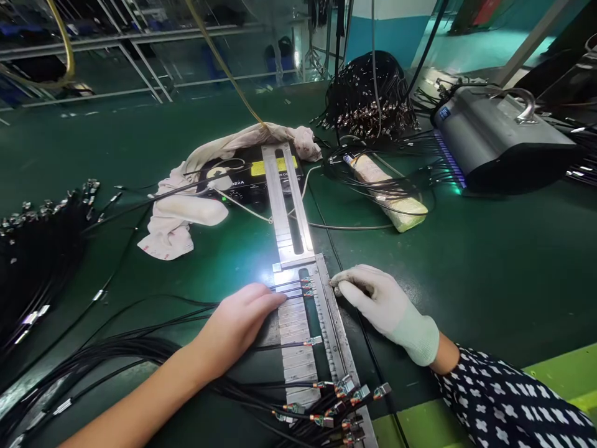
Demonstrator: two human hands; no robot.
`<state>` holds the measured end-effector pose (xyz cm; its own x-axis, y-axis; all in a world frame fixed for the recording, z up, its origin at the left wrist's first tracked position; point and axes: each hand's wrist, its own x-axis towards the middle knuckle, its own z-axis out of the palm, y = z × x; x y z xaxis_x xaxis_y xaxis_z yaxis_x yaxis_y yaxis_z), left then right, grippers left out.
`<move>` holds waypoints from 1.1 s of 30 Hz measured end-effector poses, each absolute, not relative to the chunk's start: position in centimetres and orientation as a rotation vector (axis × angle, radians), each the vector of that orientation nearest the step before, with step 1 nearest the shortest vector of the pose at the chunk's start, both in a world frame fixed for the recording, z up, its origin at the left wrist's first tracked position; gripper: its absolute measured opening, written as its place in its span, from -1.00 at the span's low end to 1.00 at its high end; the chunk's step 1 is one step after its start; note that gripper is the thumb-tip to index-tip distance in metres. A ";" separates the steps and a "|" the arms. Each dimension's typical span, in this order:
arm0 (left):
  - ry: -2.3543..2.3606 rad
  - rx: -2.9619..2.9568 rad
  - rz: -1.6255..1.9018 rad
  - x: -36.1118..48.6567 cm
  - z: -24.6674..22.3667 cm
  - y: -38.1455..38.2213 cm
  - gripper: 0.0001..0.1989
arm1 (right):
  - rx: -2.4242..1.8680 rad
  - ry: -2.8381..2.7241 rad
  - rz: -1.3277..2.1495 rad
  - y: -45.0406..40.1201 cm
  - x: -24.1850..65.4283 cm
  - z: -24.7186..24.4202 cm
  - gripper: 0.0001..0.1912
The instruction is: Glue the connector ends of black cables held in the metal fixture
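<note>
Bare left hand (247, 314) touches cables (295, 289), gloved right (377, 302) a grooved metal fixture (293, 323).

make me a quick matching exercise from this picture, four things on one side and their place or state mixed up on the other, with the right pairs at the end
Things
1. left hand
2. right hand
3. metal fixture
4. yellow label

Place or state
A. silver, with cable ends lying across it
B. on the black box
C. gloved in white, at the fixture's right edge
D. bare, at the fixture's left side

Right pairs
1-D
2-C
3-A
4-B
</note>
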<state>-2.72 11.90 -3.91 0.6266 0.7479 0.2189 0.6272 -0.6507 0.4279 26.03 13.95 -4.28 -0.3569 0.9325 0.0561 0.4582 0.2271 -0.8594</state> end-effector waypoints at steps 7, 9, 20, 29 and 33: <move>1.323 2.813 0.469 -2.7 -4.9 9.8 -0.59 | -1.280 -1.926 1.024 14.0 25.9 -4.5 -0.82; 1.306 2.745 0.413 -2.7 -4.7 9.4 -0.58 | -1.288 -1.927 1.005 14.0 25.9 -4.7 -0.82; 1.165 2.233 0.503 -2.6 -2.6 7.2 -0.78 | -1.288 -1.967 0.950 13.8 25.8 -4.4 -0.80; 1.109 2.545 0.504 -2.6 -3.5 10.6 -0.60 | -1.295 -1.933 1.016 13.8 25.8 -4.1 -0.80; 1.051 2.567 0.533 -2.4 -3.6 11.4 -0.61 | -1.295 -1.930 1.016 13.9 25.8 -4.2 -0.81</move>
